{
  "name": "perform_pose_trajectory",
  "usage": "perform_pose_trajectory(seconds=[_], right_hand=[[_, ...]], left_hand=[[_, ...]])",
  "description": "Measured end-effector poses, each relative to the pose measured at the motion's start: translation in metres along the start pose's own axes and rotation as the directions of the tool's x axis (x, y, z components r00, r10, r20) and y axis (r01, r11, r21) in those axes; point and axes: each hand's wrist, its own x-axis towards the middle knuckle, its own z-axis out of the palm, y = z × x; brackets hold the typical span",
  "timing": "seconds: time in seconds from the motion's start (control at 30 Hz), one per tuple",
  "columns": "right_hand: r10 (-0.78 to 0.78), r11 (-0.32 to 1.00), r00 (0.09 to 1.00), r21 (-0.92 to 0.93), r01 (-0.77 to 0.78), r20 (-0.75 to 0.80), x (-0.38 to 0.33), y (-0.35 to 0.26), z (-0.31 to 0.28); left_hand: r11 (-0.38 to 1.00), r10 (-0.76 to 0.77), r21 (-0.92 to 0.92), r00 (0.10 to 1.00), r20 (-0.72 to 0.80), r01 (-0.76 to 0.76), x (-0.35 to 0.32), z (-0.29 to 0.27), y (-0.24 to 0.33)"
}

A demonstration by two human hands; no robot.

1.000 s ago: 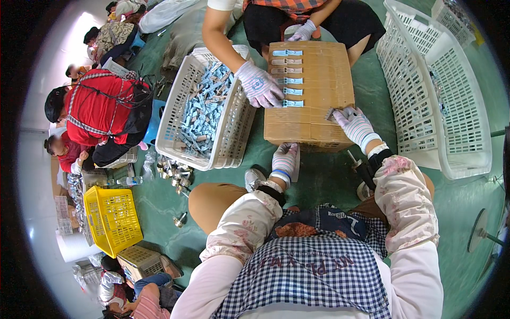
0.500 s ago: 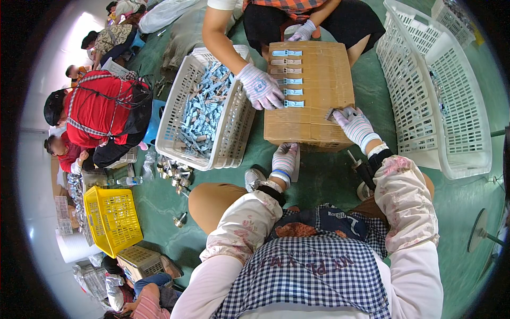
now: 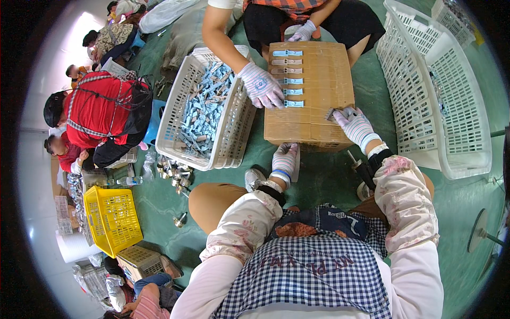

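Note:
A brown cardboard box (image 3: pixel 319 119) stands between me and a person opposite. In my right hand (image 3: pixel 357 127), gloved and closed, is a small flat grey metal-looking piece (image 3: pixel 333 114) over the box's near right corner. My left hand (image 3: pixel 285 159), also gloved, has its fingers curled at the near lower edge of the box. Beside it hangs a narrow white strip (image 3: pixel 296 169); the grip is partly hidden. Several clip-like pieces, mostly light blue (image 3: pixel 294 103), lie in a column on the box. The other person's gloved hand (image 3: pixel 261 86) touches the nearest piece.
A white basket (image 3: pixel 215 157) left of the box holds many blue and brownish pieces. Large white crates (image 3: pixel 441 133) stand at right. Metal parts (image 3: pixel 180 178) lie on the green floor near a yellow basket (image 3: pixel 111 223). A dark-handled tool (image 3: pixel 362 170) is below my right wrist.

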Motion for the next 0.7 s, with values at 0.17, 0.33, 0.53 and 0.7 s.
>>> perform_pose_trajectory(seconds=[0.17,0.33,0.53,0.7], right_hand=[[0.187,0.979,0.982,0.085,-0.186,0.002,-0.015,-0.031,-0.021],[0.161,0.985,0.987,0.071,-0.160,-0.012,-0.013,-0.022,-0.013],[0.064,0.998,0.998,0.004,-0.064,0.001,-0.006,-0.011,-0.002],[0.143,0.989,0.989,0.037,-0.142,-0.025,-0.022,-0.043,-0.027]], left_hand=[[1.000,-0.007,0.013,1.000,-0.017,0.007,-0.005,-0.004,0.001],[0.999,-0.026,-0.033,1.000,-0.007,0.025,-0.010,-0.004,0.008],[0.993,-0.107,-0.043,0.994,0.003,0.107,-0.015,-0.003,0.018],[0.998,-0.054,-0.013,0.998,-0.010,0.054,-0.015,-0.006,0.016]])
